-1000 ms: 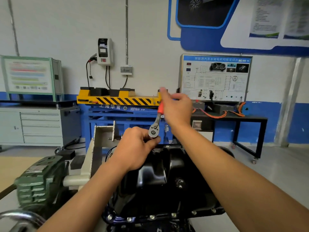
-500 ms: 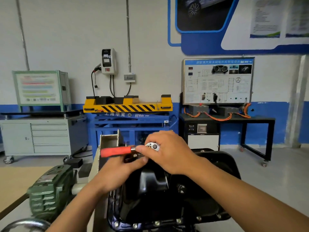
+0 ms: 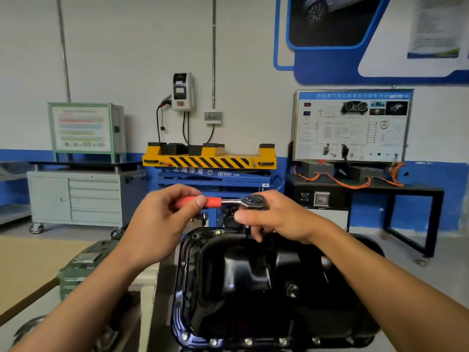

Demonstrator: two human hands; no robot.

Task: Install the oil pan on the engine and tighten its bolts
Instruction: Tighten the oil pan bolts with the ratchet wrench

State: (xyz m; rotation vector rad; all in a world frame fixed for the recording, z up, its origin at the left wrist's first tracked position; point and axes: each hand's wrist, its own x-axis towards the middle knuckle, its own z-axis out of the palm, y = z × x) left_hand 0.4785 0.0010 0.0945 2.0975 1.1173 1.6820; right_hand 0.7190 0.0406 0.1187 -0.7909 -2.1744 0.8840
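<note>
- Oil pan (image 3: 253, 280), black, glossy, stamped metal, sits low in the middle of the view with its bulged underside facing up, seated on the engine beneath it.
- A row of small silver bolts (image 3: 247, 341) runs along the pan's near flange; one more shows on the far flange.
- A ratchet wrench with a red grip and chrome head (image 3: 223, 201) lies level above the pan's far edge, grip to the left and head to the right.
- The left hand (image 3: 162, 224) is wrapped round the red grip, with the thumb laid on top.
- The right hand (image 3: 279, 219) holds the chrome head, fingers curled down behind and below it and the thumb pointing left underneath (whatever hangs under the head is hidden by those fingers).
- A green cast gearbox (image 3: 81, 270) stands just left of the pan, under the left forearm.
- Against the far wall, from the left: a grey drawer cabinet on castors (image 3: 76, 196), a blue lift with a yellow top striped in black (image 3: 210, 161), and a black worktop (image 3: 416, 190) carrying orange cables.
- A white wiring-diagram panel (image 3: 352, 125) stands upright on that worktop, and a white charger box (image 3: 181, 91) hangs on the wall above the lift.
</note>
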